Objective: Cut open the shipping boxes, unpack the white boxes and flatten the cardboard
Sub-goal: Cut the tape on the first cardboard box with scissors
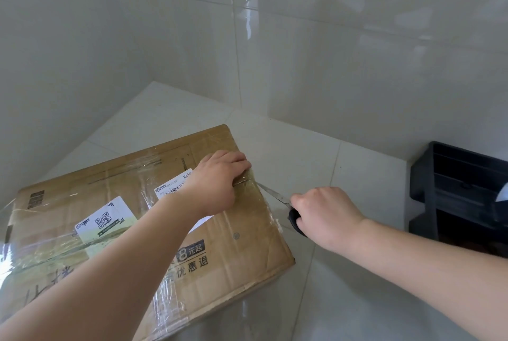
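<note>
A large brown shipping box [242, 247], wrapped in clear tape and bearing white labels, lies closed on the pale tiled floor. My left hand [217, 178] rests on the box's far right edge with its fingers curled over the taped seam. My right hand [327, 214] grips the black handles of a pair of scissors [277, 196]. The metal blades point left at the box edge, the tip just below my left fingers. No white boxes are visible.
A black plastic rack or crate [456, 189] stands on the floor at the right against the wall. White tiled walls meet in a corner [239, 93] behind the box. Bare floor tiles [343, 285] lie between the box and the crate.
</note>
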`<state>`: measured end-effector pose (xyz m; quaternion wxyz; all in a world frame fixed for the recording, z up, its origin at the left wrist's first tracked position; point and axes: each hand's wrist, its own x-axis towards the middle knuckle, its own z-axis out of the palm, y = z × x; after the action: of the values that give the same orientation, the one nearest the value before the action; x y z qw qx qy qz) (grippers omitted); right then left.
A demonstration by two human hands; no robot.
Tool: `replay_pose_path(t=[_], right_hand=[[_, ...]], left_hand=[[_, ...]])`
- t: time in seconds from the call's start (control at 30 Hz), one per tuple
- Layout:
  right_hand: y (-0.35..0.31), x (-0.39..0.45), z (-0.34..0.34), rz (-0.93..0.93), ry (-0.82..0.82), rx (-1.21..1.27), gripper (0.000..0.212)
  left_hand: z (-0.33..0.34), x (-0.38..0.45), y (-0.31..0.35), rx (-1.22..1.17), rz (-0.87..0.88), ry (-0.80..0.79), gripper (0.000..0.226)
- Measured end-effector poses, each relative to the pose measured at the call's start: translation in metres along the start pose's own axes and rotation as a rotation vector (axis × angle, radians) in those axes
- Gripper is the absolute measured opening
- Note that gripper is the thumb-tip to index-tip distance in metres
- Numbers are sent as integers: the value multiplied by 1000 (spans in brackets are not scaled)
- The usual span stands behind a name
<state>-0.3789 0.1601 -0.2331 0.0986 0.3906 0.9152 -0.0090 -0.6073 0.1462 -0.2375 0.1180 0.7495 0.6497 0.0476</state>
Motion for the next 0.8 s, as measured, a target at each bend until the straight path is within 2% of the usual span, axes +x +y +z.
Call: replay_pose_path(t=[0.17,0.27,0.47,0.67,0.8], right_hand=[[9,2,-2,62,128,-10,18],[10,7,-4,55,148,-13,19],[0,15,-8,54,102,-19,10],[-4,18,-12,43,-41,5,3],[-2,20,-13,35,-40,16,6]], left_hand=[[-1,2,2,-12,2,12,68],[-2,3,3,-23,-8,28,65],[-3,-2,4,-80,-64,27,80],[-3,-4,6,-89,-65,27,79],[-3,-3,4,-81,-58,28,79]])
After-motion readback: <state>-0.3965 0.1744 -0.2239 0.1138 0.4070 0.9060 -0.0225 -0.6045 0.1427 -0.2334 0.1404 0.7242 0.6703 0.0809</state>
